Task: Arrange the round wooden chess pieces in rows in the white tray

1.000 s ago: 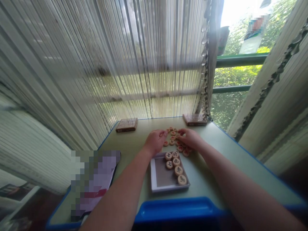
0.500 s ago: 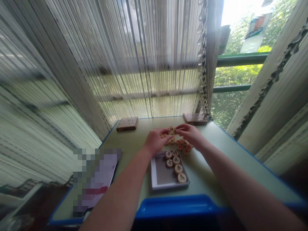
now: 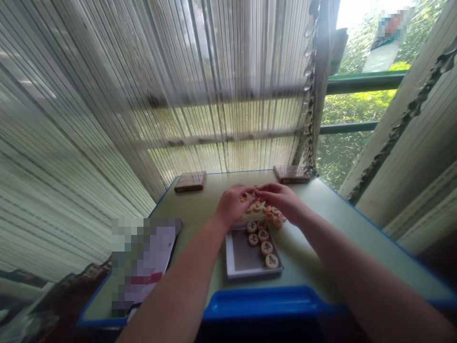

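My right hand (image 3: 280, 197) pinches a Chinese chess piece (image 3: 255, 193) with a black character, tilted up above the loose pile. Opposite it, my left hand (image 3: 233, 202) cups the pile's left side, thumb and fingers apart, its fingertips close to that piece. Loose round pieces (image 3: 257, 206) lie between the hands, partly hidden by the fingers. Under my right palm sits a group of pieces with red characters (image 3: 277, 222). Nearer to me, a shallow white-edged box (image 3: 230, 259) holds several black-character pieces (image 3: 267, 247) along its right side and far end.
A flat brown box (image 3: 190, 181) lies at the table's far left corner, another flat box (image 3: 292, 174) at the far right. On the left is a partly blurred purple-grey item (image 3: 157, 257). The table (image 3: 342, 243) has a blue edge and a blue front tray (image 3: 264, 302). Curtains hang behind.
My right hand has moved slightly left with the piece, closer to my left hand. The piece now stands more upright between them. The view has shifted a little.
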The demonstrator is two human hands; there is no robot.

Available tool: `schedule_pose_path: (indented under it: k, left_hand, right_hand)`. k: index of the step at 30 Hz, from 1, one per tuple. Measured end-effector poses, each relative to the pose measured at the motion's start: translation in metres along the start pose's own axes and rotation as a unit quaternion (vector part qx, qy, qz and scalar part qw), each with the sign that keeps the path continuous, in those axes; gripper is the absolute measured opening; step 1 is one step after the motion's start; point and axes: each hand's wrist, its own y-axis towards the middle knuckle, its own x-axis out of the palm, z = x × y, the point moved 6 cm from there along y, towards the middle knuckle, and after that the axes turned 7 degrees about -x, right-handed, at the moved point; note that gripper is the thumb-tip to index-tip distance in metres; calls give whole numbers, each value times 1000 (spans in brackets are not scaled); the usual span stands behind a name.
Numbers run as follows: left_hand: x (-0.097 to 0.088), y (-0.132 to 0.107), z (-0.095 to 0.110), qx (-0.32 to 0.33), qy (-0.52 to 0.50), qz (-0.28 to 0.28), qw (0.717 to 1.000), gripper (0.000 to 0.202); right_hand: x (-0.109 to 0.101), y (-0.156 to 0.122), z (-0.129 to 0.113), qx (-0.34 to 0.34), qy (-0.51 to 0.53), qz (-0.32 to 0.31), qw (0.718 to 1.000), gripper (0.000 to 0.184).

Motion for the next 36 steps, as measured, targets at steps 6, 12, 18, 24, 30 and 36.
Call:
schedule_pose_path:
  k: [6,12,18,24,30,36]
  left_hand:
    - [-2,1,-3,-12,-44,-9,999,22]
    - [-5,1,-3,-55,-109,8,992,38]
    - [-10,-4,-4,-97,-93,-46,990,30]
    - [-22,-30,-3,-108,-120,-70,984,39]
    - [-18,-61,6,-89,-109,-77,987,39]
    - [-16,-71,19,5,0,-80,997,28]
  right_hand:
    - [3,-1,-10,-70,-65,-19,995,27]
    - [0,0,-15,-152,-126,-20,980,29]
    - [5,-2,-13,-179,-172,-41,968,29]
    - [19,-24,-21,-174,-168,-82,967,31]
    - [20,-60,-15,-181,-239,-54,952,32]
    - [21,-77,-10,-223,-285,-55,930,31]
